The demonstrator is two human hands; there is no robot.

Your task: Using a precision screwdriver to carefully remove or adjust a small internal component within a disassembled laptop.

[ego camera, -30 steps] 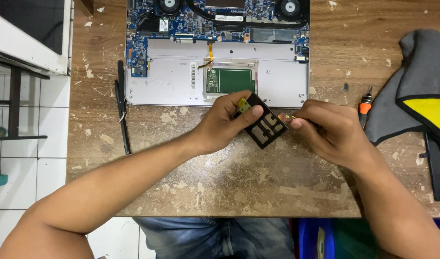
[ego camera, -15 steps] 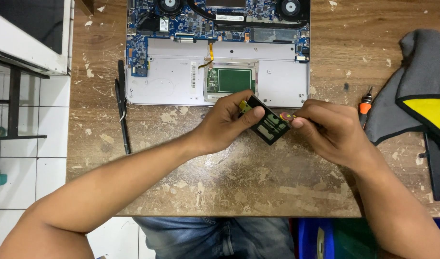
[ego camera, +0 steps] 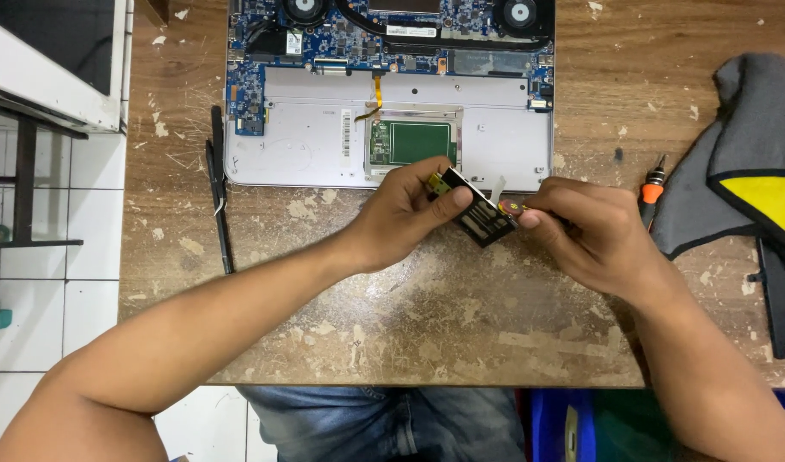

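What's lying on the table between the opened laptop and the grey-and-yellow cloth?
In the head view, an orange-handled screwdriver lies on bare wooden table between the opened laptop and the cloth.

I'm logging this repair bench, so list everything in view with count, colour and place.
Worn wooden table: one, brown, under everything.
Opened laptop with blue circuit board: one, silver, top centre.
Small black rectangular part: one, held between both hands.
Black slim tools: two, left of laptop.
Orange-handled screwdriver: one, right.
Grey and yellow cloth: one, far right.
Left hand: grips the part.
Right hand: holds a red-tipped tool at it.
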